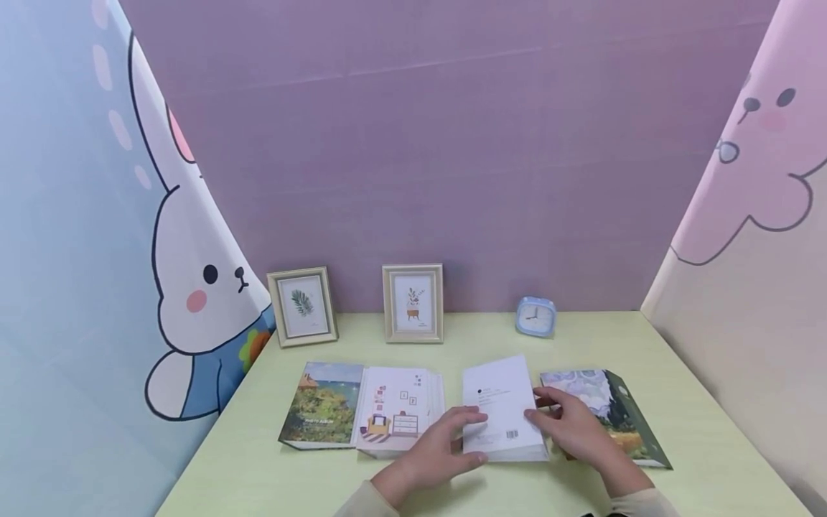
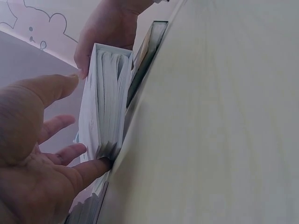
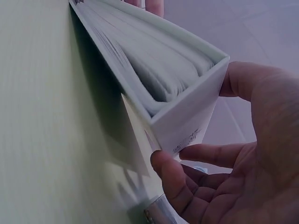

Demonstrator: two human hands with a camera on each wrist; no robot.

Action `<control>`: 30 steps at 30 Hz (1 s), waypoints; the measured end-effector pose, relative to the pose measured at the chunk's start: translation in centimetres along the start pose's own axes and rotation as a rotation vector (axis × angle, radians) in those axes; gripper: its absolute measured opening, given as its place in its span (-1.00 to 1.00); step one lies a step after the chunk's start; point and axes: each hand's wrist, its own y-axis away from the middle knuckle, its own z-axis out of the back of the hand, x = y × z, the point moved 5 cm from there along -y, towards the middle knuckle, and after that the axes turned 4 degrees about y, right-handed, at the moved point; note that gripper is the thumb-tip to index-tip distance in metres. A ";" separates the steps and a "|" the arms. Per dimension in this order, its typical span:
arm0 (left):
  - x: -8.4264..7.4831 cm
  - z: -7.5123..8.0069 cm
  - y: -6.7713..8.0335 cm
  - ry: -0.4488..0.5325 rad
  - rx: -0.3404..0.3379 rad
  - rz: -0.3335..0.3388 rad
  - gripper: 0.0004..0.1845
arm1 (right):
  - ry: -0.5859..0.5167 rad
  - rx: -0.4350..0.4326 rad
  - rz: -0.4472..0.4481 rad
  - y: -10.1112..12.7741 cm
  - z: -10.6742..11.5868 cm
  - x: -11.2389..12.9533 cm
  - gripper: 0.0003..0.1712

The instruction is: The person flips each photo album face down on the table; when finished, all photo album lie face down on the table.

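A person's hands meet at a white, hardcover photo album (image 1: 500, 398), back cover up, tilted near the front of the pale green tabletop (image 1: 258, 481). The right hand (image 1: 575, 427) pinches its right side, thumb above, fingers curled beneath; that side is raised off the surface. The left hand (image 1: 439, 449) spreads thumb and fingers apart at the album's left side, the lowest finger touching it. Between the covers sits a thick stack of white pages (image 3: 154, 60).

At left, a white album printed with a furnished room (image 1: 400, 413) stands close beside a "PHOTO ALBUM" with a painted landscape cover (image 1: 323, 402); at right lies a painted album with a dark green spine (image 1: 620, 416). Behind, two beige frames hold a green leaf print (image 1: 302, 306) and a potted-plant print (image 1: 413, 291), near a light blue clock (image 1: 535, 317).
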 end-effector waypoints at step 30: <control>-0.2 -0.2 0.0 -0.105 0.026 0.056 -0.37 | 0.149 0.034 0.004 0.0 -0.9 -0.1 -0.13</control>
